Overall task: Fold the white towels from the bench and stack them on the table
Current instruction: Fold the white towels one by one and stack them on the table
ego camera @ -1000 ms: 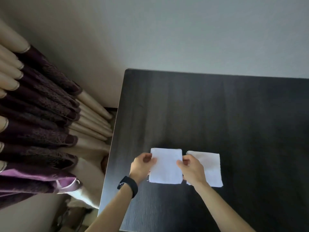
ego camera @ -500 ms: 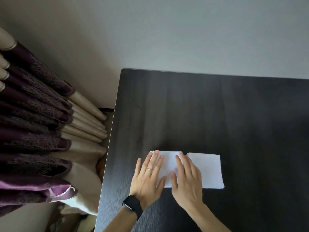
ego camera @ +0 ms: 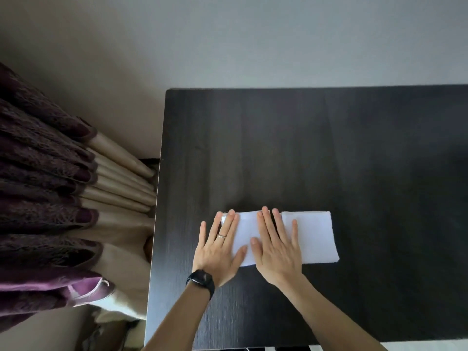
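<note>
Pressing white towel (ego camera: 245, 230) on table (ego camera: 354, 148), left grip (ego camera: 217, 250), right grip (ego camera: 278, 252), both wide, flat-fingered

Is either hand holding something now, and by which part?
Nothing is held. The left hand and the right hand lie flat, fingers straight, pressing the left white towel against the table.

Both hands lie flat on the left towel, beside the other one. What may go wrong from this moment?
1. The right hand also covers the near edge of the right towel; if it slides, it may drag or wrinkle that towel.
2. The left towel lies beside the other, not on it; when the left hand lifts off, its fold may spring open during stacking.
</note>
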A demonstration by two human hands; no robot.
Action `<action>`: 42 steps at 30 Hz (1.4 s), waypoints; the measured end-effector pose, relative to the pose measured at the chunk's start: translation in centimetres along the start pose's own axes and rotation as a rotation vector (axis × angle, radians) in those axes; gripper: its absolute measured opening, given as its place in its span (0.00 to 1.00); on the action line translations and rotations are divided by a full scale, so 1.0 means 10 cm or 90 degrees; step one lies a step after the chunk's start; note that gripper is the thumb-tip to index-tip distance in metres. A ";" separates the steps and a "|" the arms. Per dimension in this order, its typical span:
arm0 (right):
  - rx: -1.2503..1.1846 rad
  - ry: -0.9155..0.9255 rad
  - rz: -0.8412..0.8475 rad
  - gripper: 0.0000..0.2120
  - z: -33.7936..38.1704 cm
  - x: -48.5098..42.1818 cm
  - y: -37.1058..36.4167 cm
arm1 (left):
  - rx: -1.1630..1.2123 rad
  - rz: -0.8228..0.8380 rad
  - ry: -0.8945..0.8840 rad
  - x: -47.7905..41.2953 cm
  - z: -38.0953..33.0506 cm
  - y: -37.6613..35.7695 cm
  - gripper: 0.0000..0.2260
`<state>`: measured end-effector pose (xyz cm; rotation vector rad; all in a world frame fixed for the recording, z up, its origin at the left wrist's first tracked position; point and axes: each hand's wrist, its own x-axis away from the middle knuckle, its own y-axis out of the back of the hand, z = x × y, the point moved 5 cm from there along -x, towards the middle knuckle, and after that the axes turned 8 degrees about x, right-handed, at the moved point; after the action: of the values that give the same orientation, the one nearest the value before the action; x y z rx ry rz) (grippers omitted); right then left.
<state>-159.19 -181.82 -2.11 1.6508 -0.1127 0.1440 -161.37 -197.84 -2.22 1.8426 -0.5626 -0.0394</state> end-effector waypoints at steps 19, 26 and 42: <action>-0.227 -0.408 -0.130 0.22 -2.70 3.06 1.10 | -0.048 0.058 -0.163 0.39 -3.04 0.46 0.32; -0.166 -0.726 -0.304 0.20 -4.34 5.78 1.38 | 0.038 0.057 -0.442 1.41 -6.21 -0.10 0.31; 0.065 -1.173 -0.503 0.18 -6.49 10.64 1.69 | 0.131 0.152 -1.065 4.59 -11.78 -1.34 0.31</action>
<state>-58.63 -117.26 36.99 1.2897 -0.7982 -1.9921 -80.62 -108.28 38.05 1.5447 -1.9312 -1.4809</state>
